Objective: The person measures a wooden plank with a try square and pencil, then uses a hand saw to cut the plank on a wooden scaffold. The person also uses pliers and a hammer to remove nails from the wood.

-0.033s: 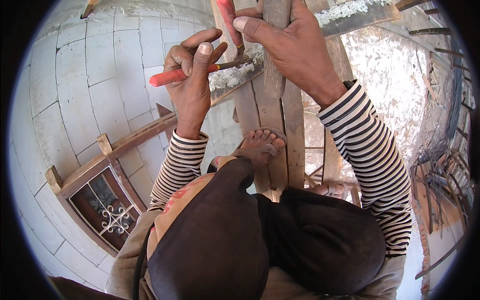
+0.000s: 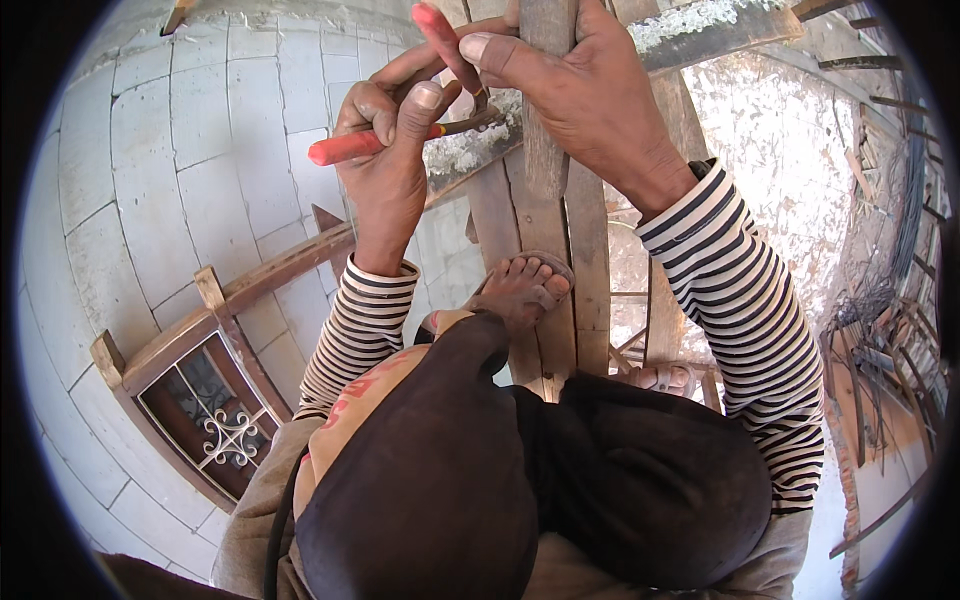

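My left hand [image 2: 390,160] grips pliers [image 2: 350,147] by a red handle, its thumb raised over it; the second red handle [image 2: 440,38] angles up toward my right thumb. The metal jaws sit on a dark beam [image 2: 470,148] crusted with pale, rough material. My right hand [image 2: 590,120] is closed round an upright weathered wooden piece [image 2: 545,160] that crosses this beam, thumb toward its left side. Under both hands run wooden planks [image 2: 545,230], with my sandalled foot [image 2: 520,290] resting on them.
Far below at left are a block wall [image 2: 140,170] and a wooden frame [image 2: 255,290] around a window with white scrollwork [image 2: 230,435]. At right lie rubble-strewn ground [image 2: 750,120], thin rods [image 2: 890,370] and projecting bars. My other sandalled foot [image 2: 665,378] shows behind my knee.
The upper red handle of the pliers has tilted to the left. My left hand has shifted slightly right, its fingers reaching toward that handle. My right hand has barely moved.
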### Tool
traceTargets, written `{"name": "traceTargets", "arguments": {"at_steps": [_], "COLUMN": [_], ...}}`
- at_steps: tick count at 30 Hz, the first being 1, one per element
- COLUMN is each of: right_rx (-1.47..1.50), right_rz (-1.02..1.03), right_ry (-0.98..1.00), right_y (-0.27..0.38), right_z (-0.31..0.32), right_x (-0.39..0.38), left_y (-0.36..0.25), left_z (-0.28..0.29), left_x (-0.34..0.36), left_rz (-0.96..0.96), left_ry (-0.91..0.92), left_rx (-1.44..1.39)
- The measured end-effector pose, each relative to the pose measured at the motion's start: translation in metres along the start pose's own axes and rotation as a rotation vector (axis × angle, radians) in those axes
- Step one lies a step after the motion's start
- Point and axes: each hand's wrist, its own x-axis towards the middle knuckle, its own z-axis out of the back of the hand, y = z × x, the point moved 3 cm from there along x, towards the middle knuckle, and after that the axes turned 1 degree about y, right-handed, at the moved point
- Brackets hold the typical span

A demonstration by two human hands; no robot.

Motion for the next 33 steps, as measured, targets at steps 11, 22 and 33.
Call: {"name": "traceTargets", "arguments": {"at_steps": [11, 22, 33], "right_rx": [-0.175, -0.397, -0.859], "right_rz": [0.028, 0.061, -0.479], "right_ry": [-0.054, -0.230, -0.383], "right_y": [-0.003, -0.044, -0.050], "right_z": [0.014, 0.055, 0.053], "right_x": [-0.009, -0.049, -0.162], "left_y": [-0.002, -0.002, -0.049], "left_z": [-0.002, 0.002, -0.013], "left_x": [0.008, -0.004, 0.045], "left_rz": [-0.024, -0.111, -0.160], "left_ry": [-0.086, -0.172, 0.188], "left_rx": [0.112, 0.034, -0.096]}}
